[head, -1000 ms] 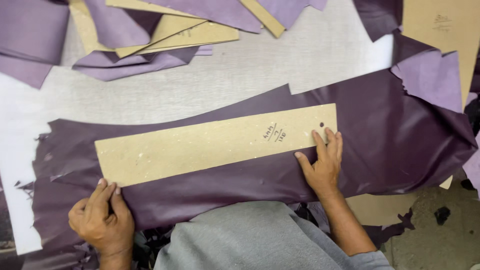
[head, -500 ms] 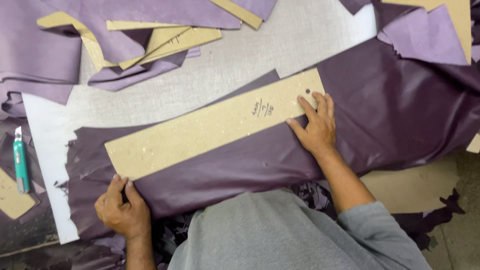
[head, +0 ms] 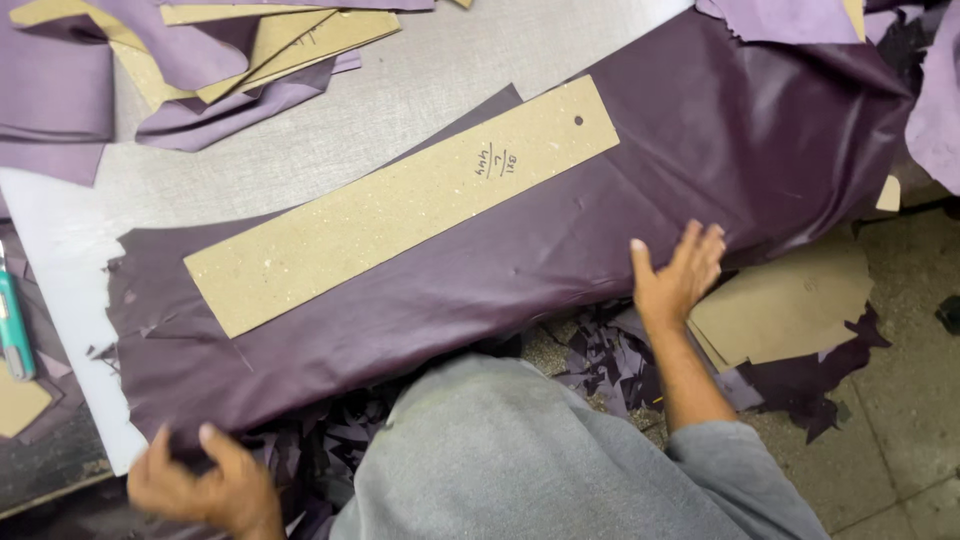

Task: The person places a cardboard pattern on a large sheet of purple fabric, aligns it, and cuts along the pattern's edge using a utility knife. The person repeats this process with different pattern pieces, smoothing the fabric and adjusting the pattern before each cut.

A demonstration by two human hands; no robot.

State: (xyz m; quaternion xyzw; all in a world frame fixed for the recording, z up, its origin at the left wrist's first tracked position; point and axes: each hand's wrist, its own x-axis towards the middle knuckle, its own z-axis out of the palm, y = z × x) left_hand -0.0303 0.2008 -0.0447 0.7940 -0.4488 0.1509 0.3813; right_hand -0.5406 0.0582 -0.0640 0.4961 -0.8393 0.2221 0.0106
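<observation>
Where the right hand (head: 678,275) pressed on the end of the long cardboard template (head: 400,205) a moment ago, it now lies flat, fingers spread, on the near edge of the dark purple leather sheet (head: 560,250), well clear of that strip; the left hand (head: 205,490) has slid down to the sheet's near-left corner and pinches its edge (thumb on top). The template rests untouched, diagonal on the leather, on the grey table (head: 330,130); a teal cutter (head: 14,325) lies at the far left.
</observation>
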